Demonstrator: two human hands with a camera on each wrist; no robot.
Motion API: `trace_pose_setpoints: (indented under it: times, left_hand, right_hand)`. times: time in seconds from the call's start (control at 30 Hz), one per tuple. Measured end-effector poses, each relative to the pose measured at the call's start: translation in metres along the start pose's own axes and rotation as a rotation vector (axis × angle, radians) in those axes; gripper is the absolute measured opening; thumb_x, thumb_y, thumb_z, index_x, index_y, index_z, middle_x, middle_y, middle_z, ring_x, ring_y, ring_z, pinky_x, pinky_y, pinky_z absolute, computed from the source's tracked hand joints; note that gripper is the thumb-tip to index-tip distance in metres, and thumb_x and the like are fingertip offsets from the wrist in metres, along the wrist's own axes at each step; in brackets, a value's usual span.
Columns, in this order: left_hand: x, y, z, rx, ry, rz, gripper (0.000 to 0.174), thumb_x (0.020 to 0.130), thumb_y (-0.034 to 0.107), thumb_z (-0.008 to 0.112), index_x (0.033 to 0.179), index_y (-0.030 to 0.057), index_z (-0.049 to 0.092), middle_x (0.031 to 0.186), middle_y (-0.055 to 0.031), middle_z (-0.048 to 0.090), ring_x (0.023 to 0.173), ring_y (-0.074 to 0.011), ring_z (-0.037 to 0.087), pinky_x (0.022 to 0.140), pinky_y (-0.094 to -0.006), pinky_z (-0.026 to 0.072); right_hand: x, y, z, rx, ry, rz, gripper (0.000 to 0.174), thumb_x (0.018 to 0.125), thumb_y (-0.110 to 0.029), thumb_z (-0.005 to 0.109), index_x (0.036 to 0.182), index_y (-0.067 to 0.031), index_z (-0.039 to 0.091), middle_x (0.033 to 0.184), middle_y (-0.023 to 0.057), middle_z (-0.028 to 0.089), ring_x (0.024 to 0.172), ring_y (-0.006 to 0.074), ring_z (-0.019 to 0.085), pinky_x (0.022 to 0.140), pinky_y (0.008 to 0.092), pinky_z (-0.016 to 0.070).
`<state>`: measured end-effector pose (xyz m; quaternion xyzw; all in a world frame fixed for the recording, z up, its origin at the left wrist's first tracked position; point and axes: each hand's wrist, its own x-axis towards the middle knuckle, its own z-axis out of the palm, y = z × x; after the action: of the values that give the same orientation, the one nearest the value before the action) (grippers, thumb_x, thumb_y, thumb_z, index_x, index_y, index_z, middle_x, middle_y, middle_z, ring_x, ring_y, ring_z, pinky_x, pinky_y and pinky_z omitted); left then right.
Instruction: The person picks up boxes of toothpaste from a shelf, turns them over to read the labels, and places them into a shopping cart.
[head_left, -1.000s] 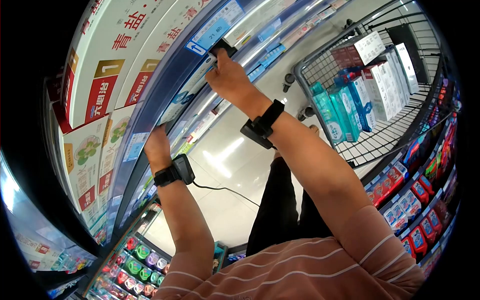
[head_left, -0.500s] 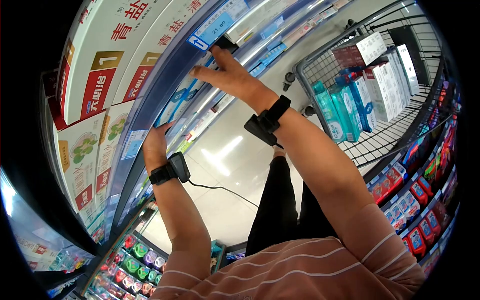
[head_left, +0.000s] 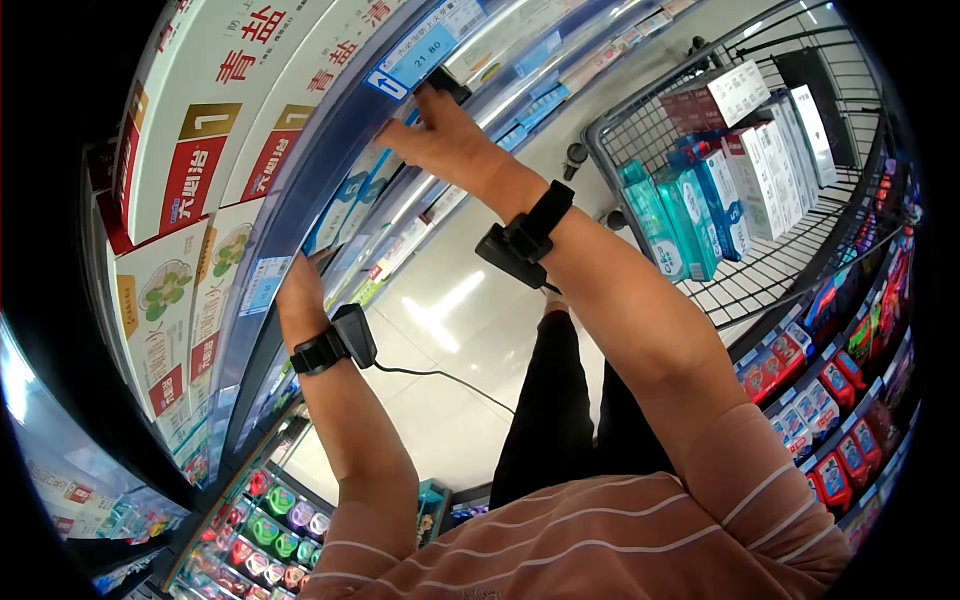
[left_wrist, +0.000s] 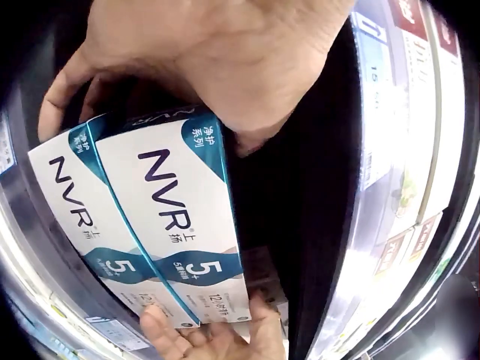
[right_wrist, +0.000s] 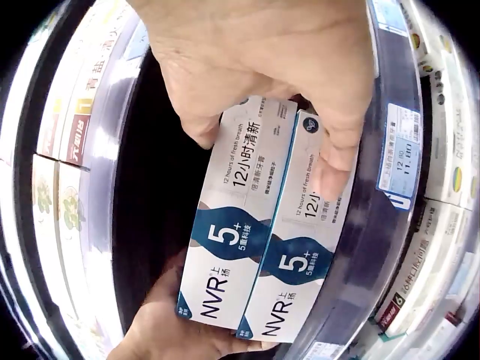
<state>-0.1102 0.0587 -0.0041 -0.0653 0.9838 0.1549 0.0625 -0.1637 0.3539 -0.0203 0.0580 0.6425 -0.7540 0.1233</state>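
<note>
Two white-and-teal NVR toothpaste boxes (left_wrist: 176, 217) lie side by side at the front of a shelf, held at their ends between both hands. My left hand (head_left: 302, 298) grips the near end, thumb at one side and fingers round the other in the left wrist view. At the far end, my right hand (head_left: 450, 142) has its thumb on one side and its fingers on the outer box (right_wrist: 296, 232). From the head view, only a strip of the boxes shows under the shelf edge.
Large white toothpaste boxes (head_left: 170, 190) fill the shelf above, behind a clear lip with a blue price tag (head_left: 420, 62). A wire shopping cart (head_left: 755, 285) with several boxes stands at right. Shelves of red packs (head_left: 835, 475) lie beyond it.
My right thumb has spread away from the fingers, and that hand has moved slightly left. The left hand has shifted a little left toward the shelf, with more of the boxes' face showing.
</note>
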Motion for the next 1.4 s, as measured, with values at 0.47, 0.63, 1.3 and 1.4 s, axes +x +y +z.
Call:
trace_pose_setpoints:
  times: [0.47, 0.63, 1.3, 1.4]
  left_hand:
    - [-0.037, 0.078, -0.020, -1.037, -0.109, -0.455, 0.059, 0.101, 0.051, 0.051, 0.138, 0.0044, 0.055, 0.122, -0.0181, 0.069, 0.111, -0.0297, 0.070, 0.066, -0.0311, 0.0632]
    - [-0.037, 0.090, -0.031, -1.026, -0.142, -0.479, 0.057, 0.101, 0.046, 0.056, 0.139, 0.0036, 0.054, 0.120, -0.0177, 0.069, 0.107, -0.0271, 0.072, 0.068, -0.0303, 0.0628]
    - [-0.045, 0.100, -0.014, -1.109, -0.404, -0.277, 0.067, 0.098, 0.050, 0.059, 0.144, 0.0020, 0.049, 0.137, -0.0097, 0.057, 0.126, -0.0206, 0.052, 0.109, -0.0385, 0.0371]
    - [-0.067, 0.103, -0.006, -1.167, -0.449, -0.271, 0.064, 0.100, 0.049, 0.056, 0.143, 0.0028, 0.049, 0.135, -0.0071, 0.059, 0.121, -0.0181, 0.054, 0.108, -0.0368, 0.0380]
  right_hand:
    - [-0.022, -0.004, 0.017, 0.023, 0.117, 0.012, 0.100, 0.077, -0.054, 0.079, 0.147, 0.0064, 0.039, 0.130, 0.0306, 0.045, 0.129, 0.0412, 0.049, 0.105, 0.0417, 0.0468]
    - [-0.057, 0.025, 0.052, 0.318, 0.358, 0.040, 0.101, 0.078, -0.044, 0.084, 0.142, 0.0153, 0.034, 0.129, 0.0282, 0.047, 0.129, 0.0333, 0.050, 0.105, 0.0401, 0.0474]
    - [-0.089, 0.014, 0.046, 0.168, 0.132, 0.226, 0.119, 0.074, -0.062, 0.073, 0.150, 0.0159, 0.025, 0.122, 0.0367, 0.052, 0.118, 0.0470, 0.057, 0.098, 0.0426, 0.0513]
    - [-0.105, 0.008, 0.028, 0.088, 0.115, 0.230, 0.113, 0.077, -0.060, 0.072, 0.149, 0.0146, 0.029, 0.122, 0.0358, 0.053, 0.117, 0.0448, 0.058, 0.098, 0.0417, 0.0511]
